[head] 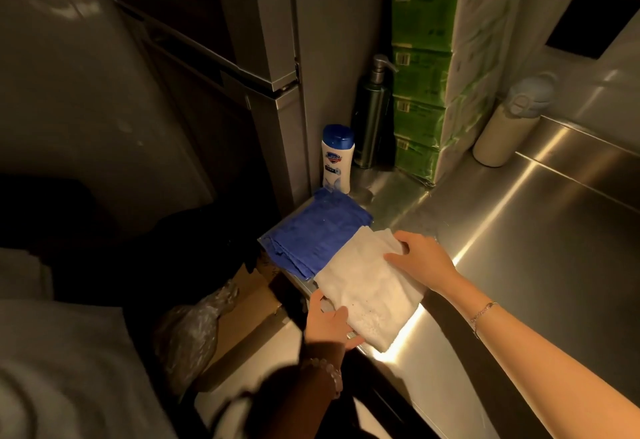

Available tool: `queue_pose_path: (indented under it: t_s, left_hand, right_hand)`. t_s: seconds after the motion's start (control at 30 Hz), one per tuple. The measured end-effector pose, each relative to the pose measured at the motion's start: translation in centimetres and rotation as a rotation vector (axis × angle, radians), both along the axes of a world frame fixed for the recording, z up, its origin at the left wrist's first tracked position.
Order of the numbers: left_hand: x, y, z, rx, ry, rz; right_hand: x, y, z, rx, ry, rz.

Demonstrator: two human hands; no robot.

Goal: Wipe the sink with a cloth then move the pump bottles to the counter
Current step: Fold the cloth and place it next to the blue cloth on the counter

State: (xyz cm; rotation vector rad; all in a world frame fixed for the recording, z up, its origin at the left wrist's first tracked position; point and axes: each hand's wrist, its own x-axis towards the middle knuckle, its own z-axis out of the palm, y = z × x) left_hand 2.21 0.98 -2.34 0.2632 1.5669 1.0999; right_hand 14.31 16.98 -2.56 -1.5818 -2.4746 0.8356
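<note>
Holding one white cloth (367, 286) on steel counter (519, 230) — left hand (327, 320) and right hand (420, 258) grips closed.

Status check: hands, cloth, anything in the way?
Both hands, left and right, gripping white cloth on steel counter. Blue cloth alongside, touching. Nothing blocking.

Both forearms are bare, with no sleeves showing. The right wrist wears a thin silver chain bracelet (483, 312) with small links. The left wrist wears a bracelet of round, pale, translucent beads (329, 374), partly in shadow. The fingers (398, 258) carry no visible rings.
</note>
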Motion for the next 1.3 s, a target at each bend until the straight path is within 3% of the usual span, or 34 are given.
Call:
queue_pose_path:
  t_s: [0.1,0.13,0.17,0.23,0.33,0.43,0.5,0.53,0.7,0.9,1.0,1.3]
  left_hand:
    - [0.0,0.6,0.0,-0.035,-0.054,0.103]
    - [-0.3,0.6,0.0,-0.05,-0.098,0.234]
    - [-0.7,0.8,-0.3,-0.173,-0.058,0.29]
    - [-0.3,0.0,0.3,-0.267,0.331,-0.052]
    - [-0.3,-0.3,-0.6,-0.331,0.579,-0.351]
    - [-0.4,-0.1,-1.1,-0.326,0.542,-0.293]
    - [0.0,0.0,-1.1,-0.355,0.263,-0.059]
    - [0.2,-0.2,-1.4,-0.28,0.15,0.05]
    - [-0.1,-0.6,-0.7,-0.295,0.257,-0.095]
    - [-1.6,-2.1,0.9,-0.203,0.923,-0.473]
    - [-2.7,-2.1,3.3,-0.175,1.086,-0.515]
    - [-4.4,0.9,9.0,0.273,1.646,-0.541]
  right_hand:
    - [0.1,0.1,-0.4,0.008,-0.065,-0.001]
    - [0.2,0.2,-0.5,0.012,-0.076,0.003]
    - [0.2,0.2,-0.5,0.008,-0.088,-0.001]
    - [0.4,0.2,-0.6,0.003,-0.094,-0.006]
    - [0.5,0.2,-0.6,0.003,-0.101,-0.008]
    - [0.8,-0.1,-0.5,0.016,-0.133,-0.014]
    - [1.1,-0.3,-0.5,0.036,-0.144,-0.027]
    - [1.3,-0.4,-0.5,0.049,-0.148,-0.033]
    - [1.5,-1.1,-0.1,0.09,-0.189,-0.055]
    - [2.4,-1.4,0.9,0.091,-0.216,-0.057]
    - [3.0,-1.7,2.2,0.079,-0.203,-0.041]
    - [3.2,-6.0,8.6,0.341,0.021,-0.133]
